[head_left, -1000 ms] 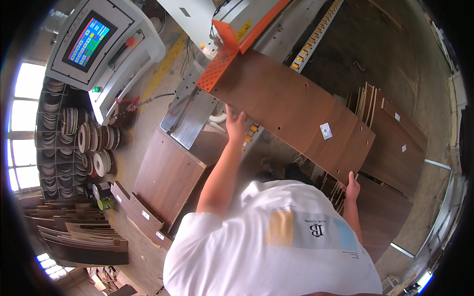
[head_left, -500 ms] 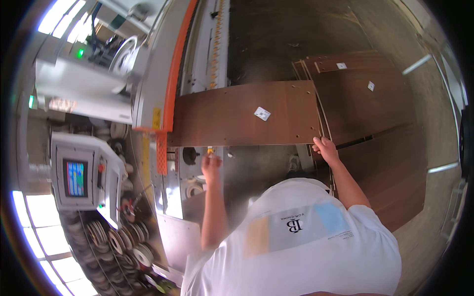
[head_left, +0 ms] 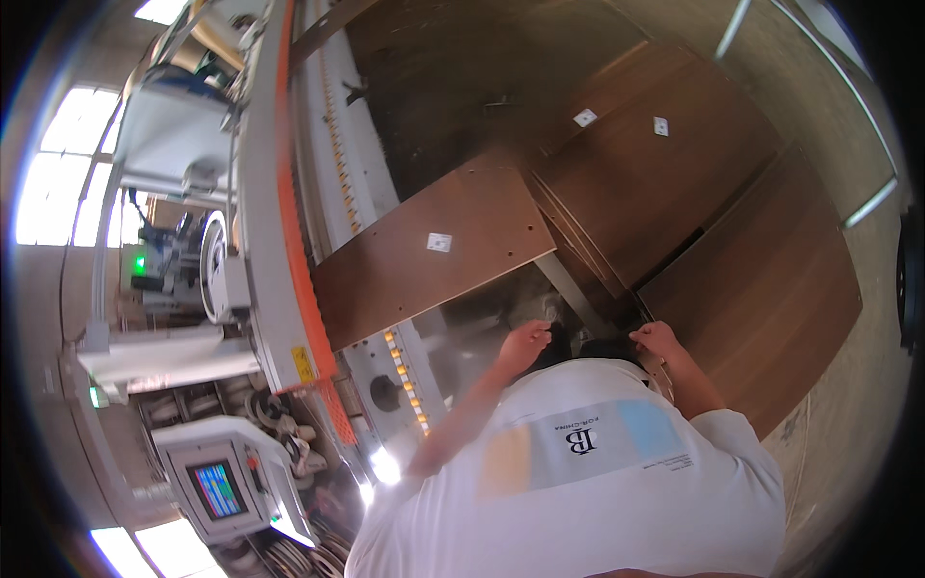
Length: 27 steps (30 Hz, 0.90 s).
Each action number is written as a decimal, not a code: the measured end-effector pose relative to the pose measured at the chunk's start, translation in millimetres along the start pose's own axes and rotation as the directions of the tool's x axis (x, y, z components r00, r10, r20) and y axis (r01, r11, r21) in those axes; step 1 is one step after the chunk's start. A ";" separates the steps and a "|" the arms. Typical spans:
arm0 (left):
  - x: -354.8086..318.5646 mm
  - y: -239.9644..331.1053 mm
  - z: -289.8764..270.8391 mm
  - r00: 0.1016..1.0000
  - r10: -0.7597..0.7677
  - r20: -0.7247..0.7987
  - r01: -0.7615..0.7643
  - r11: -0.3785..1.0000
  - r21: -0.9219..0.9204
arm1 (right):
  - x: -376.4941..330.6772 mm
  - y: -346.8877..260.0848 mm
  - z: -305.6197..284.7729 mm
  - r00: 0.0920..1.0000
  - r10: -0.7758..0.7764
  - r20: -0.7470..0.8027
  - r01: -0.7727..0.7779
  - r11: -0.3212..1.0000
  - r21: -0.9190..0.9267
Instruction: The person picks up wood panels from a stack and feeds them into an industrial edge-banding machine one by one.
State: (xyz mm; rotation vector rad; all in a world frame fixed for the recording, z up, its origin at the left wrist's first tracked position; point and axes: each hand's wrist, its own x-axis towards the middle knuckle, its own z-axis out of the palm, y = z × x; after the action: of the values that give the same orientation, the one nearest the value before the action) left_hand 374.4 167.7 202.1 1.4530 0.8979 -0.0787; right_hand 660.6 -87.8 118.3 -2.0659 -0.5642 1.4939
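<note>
A brown wood panel (head_left: pixel 414 275) with a white label and small drilled holes lies with its left end under the orange-edged machine. Its right end sticks out over the dark floor, apart from both hands. In front of my body, my left hand (head_left: pixel 525 348) hangs with curled fingers, and nothing shows in it. My right hand (head_left: pixel 656 342) is also closed, beside the near edge of a large brown board (head_left: pixel 761 279) on the right; no held thing is visible. Behind that lies another large labelled board (head_left: pixel 665 173), with thin panel edges showing at its left side.
The long machine (head_left: pixel 265 193) with an orange edge runs along the left, its bed carrying a row of yellow rollers (head_left: pixel 405 376). A control box with a lit screen (head_left: pixel 218 489) stands at lower left. Metal rails (head_left: pixel 872 202) rise at the far right.
My right hand has let go of the panel's near corner and drawn back. My left hand has moved right, away from the machine bed. The view has turned, and the panel now appears farther left.
</note>
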 end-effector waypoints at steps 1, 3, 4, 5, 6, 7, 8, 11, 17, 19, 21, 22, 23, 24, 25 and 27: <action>16.8 -3.4 4.2 0.997 0.075 0.032 -0.079 0.985 0.152 | -3.7 19.5 0.4 0.999 0.015 -0.049 -0.013 1.000 0.029; 51.3 0.1 13.2 0.965 0.222 0.138 -0.260 0.871 0.417 | -17.8 47.4 8.1 0.991 0.070 -0.113 -0.050 0.983 0.175; 66.7 4.4 17.7 0.962 0.199 0.185 -0.263 0.858 0.442 | -28.4 57.7 17.4 0.986 0.111 -0.122 -0.071 0.954 0.293; 87.6 16.9 21.5 0.955 0.184 0.234 -0.276 0.840 0.467 | -39.3 66.1 26.0 0.980 0.146 -0.137 -0.079 0.910 0.407; 110.2 32.5 23.9 0.945 0.175 0.276 -0.295 0.821 0.489 | -51.8 84.3 41.8 0.959 0.263 -0.106 -0.163 0.817 0.554; 135.6 48.0 26.4 0.950 0.169 0.262 -0.285 0.808 0.515 | -64.0 82.7 56.9 0.948 0.310 -0.071 -0.174 0.691 0.702; 159.1 61.2 31.3 0.955 0.163 0.250 -0.276 0.798 0.536 | -78.0 79.8 71.9 0.933 0.358 -0.039 -0.170 0.534 0.828; 229.8 128.7 40.0 0.947 0.136 0.291 -0.286 0.769 0.572 | -111.0 71.5 114.6 0.881 0.472 -0.028 -0.130 0.300 0.945; 387.9 181.5 37.8 0.893 0.438 -0.104 -0.208 0.606 0.768 | -150.2 52.3 170.4 0.764 0.597 -0.244 -0.309 0.671 0.674; 422.0 195.1 31.6 0.844 0.500 -0.193 -0.112 0.516 0.849 | -161.2 38.9 183.8 0.728 0.637 -0.252 -0.331 0.649 0.684; 454.6 197.1 15.2 0.800 0.538 -0.266 -0.043 0.494 0.869 | -169.7 27.1 191.4 0.697 0.671 -0.252 -0.350 0.626 0.697; 467.5 199.1 5.3 0.802 0.532 -0.270 -0.011 0.466 0.884 | -173.4 22.3 195.5 0.682 0.688 -0.249 -0.363 0.613 0.702; 478.0 200.1 -4.7 0.804 0.526 -0.279 0.025 0.438 0.898 | -176.6 18.2 197.3 0.669 0.700 -0.250 -0.370 0.605 0.705; 482.4 203.7 -11.2 0.844 0.462 -0.274 0.042 0.452 0.891 | -180.2 14.9 202.5 0.656 0.713 -0.249 -0.377 0.595 0.710; 482.0 212.4 -18.7 0.878 0.399 -0.263 0.059 0.456 0.888 | -181.9 11.7 210.1 0.643 0.725 -0.245 -0.382 0.581 0.719; 475.7 233.4 -27.5 0.934 0.297 -0.200 0.059 0.424 0.904 | -183.4 11.2 221.0 0.628 0.739 -0.242 -0.391 0.569 0.723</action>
State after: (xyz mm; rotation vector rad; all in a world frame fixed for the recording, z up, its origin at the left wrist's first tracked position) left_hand 815.8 452.5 127.3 2.6427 1.0785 -0.2461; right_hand 394.9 -170.4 190.0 -2.0306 0.8558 1.0771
